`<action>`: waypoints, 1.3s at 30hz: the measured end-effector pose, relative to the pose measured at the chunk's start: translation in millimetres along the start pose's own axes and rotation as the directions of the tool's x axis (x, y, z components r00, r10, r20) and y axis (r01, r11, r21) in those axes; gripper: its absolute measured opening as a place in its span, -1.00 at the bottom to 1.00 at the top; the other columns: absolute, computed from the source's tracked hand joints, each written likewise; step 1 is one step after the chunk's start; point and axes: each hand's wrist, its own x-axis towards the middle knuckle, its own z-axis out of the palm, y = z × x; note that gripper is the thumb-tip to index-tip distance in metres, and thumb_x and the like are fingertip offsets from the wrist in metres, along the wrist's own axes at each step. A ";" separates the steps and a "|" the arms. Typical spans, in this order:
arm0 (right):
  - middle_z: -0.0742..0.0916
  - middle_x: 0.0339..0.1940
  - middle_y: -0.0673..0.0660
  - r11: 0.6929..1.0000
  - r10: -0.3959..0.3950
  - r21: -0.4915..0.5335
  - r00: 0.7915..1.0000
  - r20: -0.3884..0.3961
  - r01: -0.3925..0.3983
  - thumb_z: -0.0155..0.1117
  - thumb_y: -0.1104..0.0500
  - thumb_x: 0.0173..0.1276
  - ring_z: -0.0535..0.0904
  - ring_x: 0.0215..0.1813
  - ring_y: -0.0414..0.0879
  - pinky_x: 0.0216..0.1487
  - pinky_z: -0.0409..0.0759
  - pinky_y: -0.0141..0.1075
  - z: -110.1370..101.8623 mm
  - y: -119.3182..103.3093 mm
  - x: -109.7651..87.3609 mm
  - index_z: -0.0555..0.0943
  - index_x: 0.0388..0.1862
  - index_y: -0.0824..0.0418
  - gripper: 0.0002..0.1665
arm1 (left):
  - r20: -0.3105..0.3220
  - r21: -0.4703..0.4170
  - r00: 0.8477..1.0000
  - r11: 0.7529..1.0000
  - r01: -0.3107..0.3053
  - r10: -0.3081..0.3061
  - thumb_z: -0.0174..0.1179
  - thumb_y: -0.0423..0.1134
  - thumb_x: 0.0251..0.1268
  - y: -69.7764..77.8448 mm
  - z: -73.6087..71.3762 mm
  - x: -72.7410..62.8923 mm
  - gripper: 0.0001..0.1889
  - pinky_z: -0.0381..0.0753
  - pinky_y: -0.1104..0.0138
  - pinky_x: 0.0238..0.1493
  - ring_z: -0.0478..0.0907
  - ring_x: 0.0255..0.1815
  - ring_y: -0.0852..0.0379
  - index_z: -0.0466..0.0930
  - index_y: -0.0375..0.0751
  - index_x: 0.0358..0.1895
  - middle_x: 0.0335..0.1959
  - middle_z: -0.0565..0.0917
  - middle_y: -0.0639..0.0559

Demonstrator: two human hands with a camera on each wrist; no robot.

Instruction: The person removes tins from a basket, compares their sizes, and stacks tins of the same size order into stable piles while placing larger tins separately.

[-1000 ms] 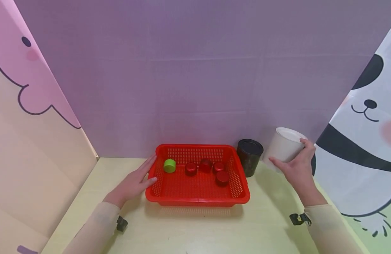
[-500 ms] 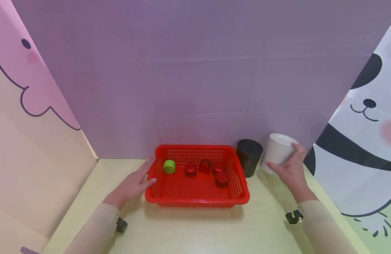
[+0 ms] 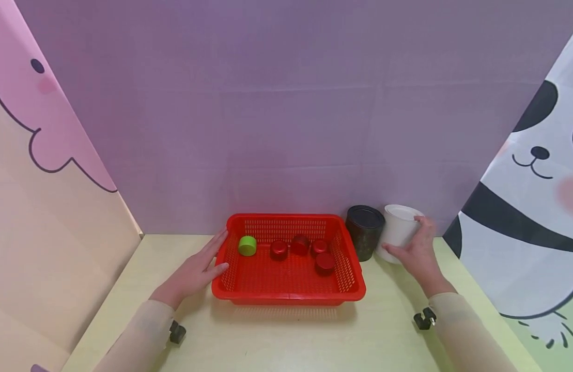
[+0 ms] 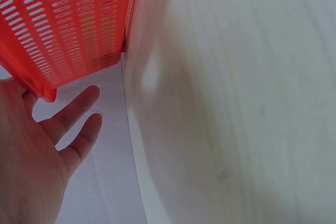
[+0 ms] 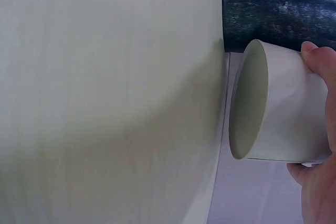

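My right hand (image 3: 421, 258) grips a white lidded can (image 3: 400, 230) by its right side, thumb in front and fingers near the top rim. Its recessed bottom shows in the right wrist view, close over the table. Just left of it stands a black lidded can (image 3: 365, 232). My left hand (image 3: 193, 271) rests at the left rim of a red slotted plastic basket (image 3: 291, 296), its fingers straight along the rim. Inside the basket lie a lime-green cap (image 3: 247, 245) at the left and several red caps (image 3: 279, 250) toward the middle and right.
The pale wooden table (image 3: 286, 338) runs back to a purple cloth wall (image 3: 286, 119). A panel with a panda print (image 3: 528, 248) closes the right side. Another printed panel (image 3: 44, 217) stands at the left.
My right hand has carried the white can left and down, beside the black can, and the can has come closer to upright. The left hand and basket have stayed in place.
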 end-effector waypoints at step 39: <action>0.19 0.49 0.55 0.997 0.077 -0.034 0.995 0.067 -0.075 0.80 0.33 0.13 0.31 0.43 0.55 0.43 0.37 0.44 4.3 3.1 -6.3 -0.04 0.51 0.39 0.31 | -0.021 -0.013 0.999 0.999 -0.036 0.035 0.16 0.23 0.66 -4.1 1.7 -0.2 -0.06 0.50 -0.35 0.48 0.13 0.79 -0.21 -0.15 0.20 0.88 0.87 -0.01 0.05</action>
